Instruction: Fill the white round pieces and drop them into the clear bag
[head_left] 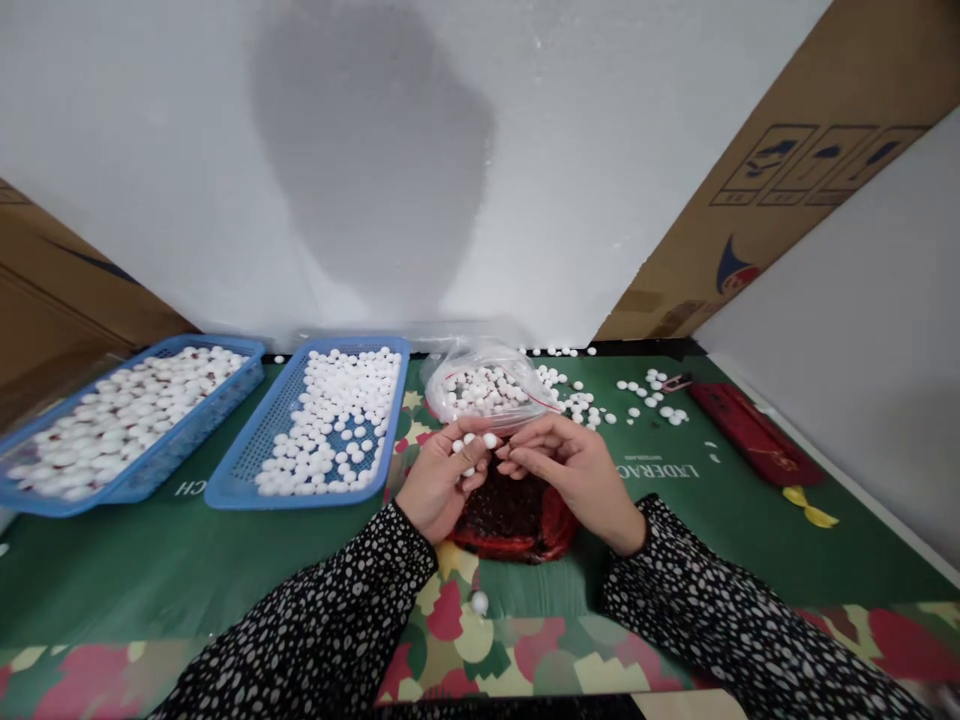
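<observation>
My left hand [442, 482] is closed around several small white balls [469, 452], one of them pinched at the fingertips. Close beside it, my right hand [574, 470] has thumb and forefinger pressed together near that ball; whatever they pinch is too small to make out. Under both hands lies an open red bag [553, 525] filled with dark, fine-grained material [499, 508]. Just behind the hands stands a clear zip bag [517, 400] of white balls. A single white ball [479, 602] rests in front of the red bag.
Two blue baskets on the left, one nearer [219, 492] and one farther left [142, 490], hold white balls. Loose balls [651, 388] lie at the back right, by a dark red pouch [757, 435] and a yellow ribbon [810, 508]. A white wall panel [555, 200] rises behind.
</observation>
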